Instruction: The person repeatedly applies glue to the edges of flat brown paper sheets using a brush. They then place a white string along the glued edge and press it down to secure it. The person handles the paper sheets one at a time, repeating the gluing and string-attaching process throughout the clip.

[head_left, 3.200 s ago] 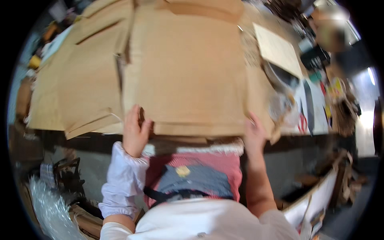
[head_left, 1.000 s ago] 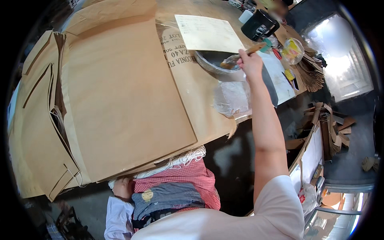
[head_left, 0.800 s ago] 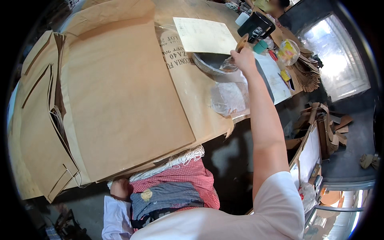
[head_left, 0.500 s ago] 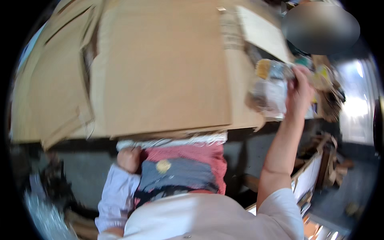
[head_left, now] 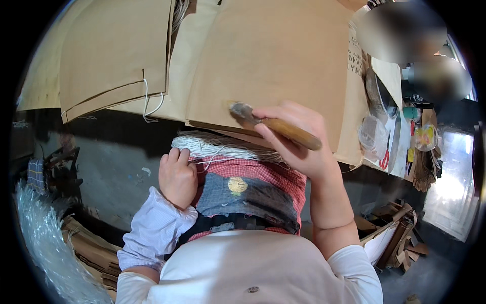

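Note:
My right hand (head_left: 304, 137) is closed around the wooden handle of a brush (head_left: 291, 133). The brush's dark, worn head touches the large brown paper sheet (head_left: 273, 61) close to its front edge, at a small damp-looking spot. Across my lap, just under the table edge, lies a bundle of white string (head_left: 223, 144). My left hand (head_left: 178, 177) has its fingers curled at the left end of that bundle, with loose strands running to them; the fingertips are partly hidden.
Brown paper bags (head_left: 116, 55) with a white string handle lie on the table's left. At the right stand a clear plastic tub (head_left: 373, 136) and red-handled scissors (head_left: 385, 160). Clear plastic strands (head_left: 45, 248) hang at lower left. Cardboard pieces (head_left: 405, 253) fill a box at lower right.
My right hand has moved left from beside the plastic tub to the sheet's front edge, now showing the brush. My left hand stays by the string. The whole view has shifted.

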The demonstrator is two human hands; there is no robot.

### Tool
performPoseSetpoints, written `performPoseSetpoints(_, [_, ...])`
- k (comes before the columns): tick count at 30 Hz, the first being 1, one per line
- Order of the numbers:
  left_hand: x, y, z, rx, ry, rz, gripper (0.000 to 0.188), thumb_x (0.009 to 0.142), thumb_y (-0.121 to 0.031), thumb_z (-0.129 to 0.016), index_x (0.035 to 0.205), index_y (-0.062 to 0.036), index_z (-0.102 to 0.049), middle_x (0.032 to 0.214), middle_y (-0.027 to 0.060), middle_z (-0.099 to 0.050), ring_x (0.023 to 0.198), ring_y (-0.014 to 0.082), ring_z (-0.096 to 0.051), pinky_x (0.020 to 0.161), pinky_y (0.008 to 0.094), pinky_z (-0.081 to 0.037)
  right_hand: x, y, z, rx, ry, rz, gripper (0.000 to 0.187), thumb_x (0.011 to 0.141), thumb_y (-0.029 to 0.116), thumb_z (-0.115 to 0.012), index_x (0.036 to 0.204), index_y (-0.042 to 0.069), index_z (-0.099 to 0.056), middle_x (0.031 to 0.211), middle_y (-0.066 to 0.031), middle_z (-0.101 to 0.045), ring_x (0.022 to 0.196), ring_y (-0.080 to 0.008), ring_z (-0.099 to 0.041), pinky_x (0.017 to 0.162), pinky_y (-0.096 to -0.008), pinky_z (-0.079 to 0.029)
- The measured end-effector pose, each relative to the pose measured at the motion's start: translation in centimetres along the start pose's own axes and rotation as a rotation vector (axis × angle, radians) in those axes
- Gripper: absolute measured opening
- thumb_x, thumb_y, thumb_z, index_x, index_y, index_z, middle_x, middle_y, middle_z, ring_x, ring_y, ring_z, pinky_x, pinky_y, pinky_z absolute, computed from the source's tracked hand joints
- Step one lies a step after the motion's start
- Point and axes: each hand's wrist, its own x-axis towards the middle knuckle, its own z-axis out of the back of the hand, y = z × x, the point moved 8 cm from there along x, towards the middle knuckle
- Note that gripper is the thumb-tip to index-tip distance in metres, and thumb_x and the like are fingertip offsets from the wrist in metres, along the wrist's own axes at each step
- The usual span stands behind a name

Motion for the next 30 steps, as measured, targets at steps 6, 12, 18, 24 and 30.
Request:
performPoseSetpoints(6, [1.5,-2.8,5.3,-0.074,-0.23,-0.057,0.008,0.062,-0.003,-0.061,0.065,0.004,-0.06,0.121,0.0216,-0.055,0.093,0.0302,-0.054,0.079,0.0385,-0.045,-0.1,1.2,0.4,-0.086,0.071,-0.164,0.013,0.075,0.005,-0.069,0.088,0.002,-0.065,0.074,-0.0116,-0.063,0.062,-0.0256,-0.059,0.057,-0.0314,-0.048])
performPoseSetpoints(12, [5.5,-3.5,2.3,0.082,-0.125,-0.129,0.014,0.063,-0.009,-0.058,0.066,0.0044,-0.061,0.126,0.0239,-0.051,0.093,0.0275,-0.052,0.079,0.0348,-0.044,-1.8,-3.2,-0.7,0.12,-0.069,-0.422,0.013,0.077,0.004,-0.069,0.088,-0.001,-0.066,0.074,-0.008,-0.065,0.068,-0.0141,-0.061,0.061,-0.0247,-0.047])
performPoseSetpoints(18, [5.6,-3.6,1.6,0.076,-0.086,-0.143,0.015,0.062,-0.01,-0.058,0.065,0.0045,-0.062,0.125,0.0271,-0.051,0.088,0.0283,-0.052,0.076,0.0364,-0.044,-7.5,-6.7,6.5,-0.181,-0.188,-0.615,0.013,0.078,0.01,-0.066,0.083,-0.002,-0.065,0.073,-0.0095,-0.067,0.062,-0.0143,-0.063,0.059,-0.0284,-0.049])
performPoseSetpoints(24, [5.7,-4.2,1.6,0.095,-0.077,-0.15,0.012,0.061,-0.005,-0.059,0.065,0.0065,-0.061,0.126,0.0278,-0.05,0.09,0.0309,-0.053,0.078,0.0375,-0.045,-10.2,-9.4,10.1,-0.522,-0.144,-0.858,0.023,0.075,0.019,-0.064,0.071,-0.004,-0.062,0.06,-0.0147,-0.062,0.059,-0.023,-0.064,0.056,-0.0333,-0.047])
performPoseSetpoints(30, [6.0,-4.7,2.0,0.131,-0.046,-0.134,0.009,0.064,-0.001,-0.058,0.063,0.0072,-0.06,0.129,0.0261,-0.049,0.104,0.0354,-0.051,0.086,0.0418,-0.042,-11.3,-8.8,14.6,0.038,-0.573,-0.776,0.017,0.078,0.019,-0.068,0.08,0.002,-0.068,0.066,-0.0012,-0.061,0.055,-0.0091,-0.052,0.05,-0.0258,-0.041])
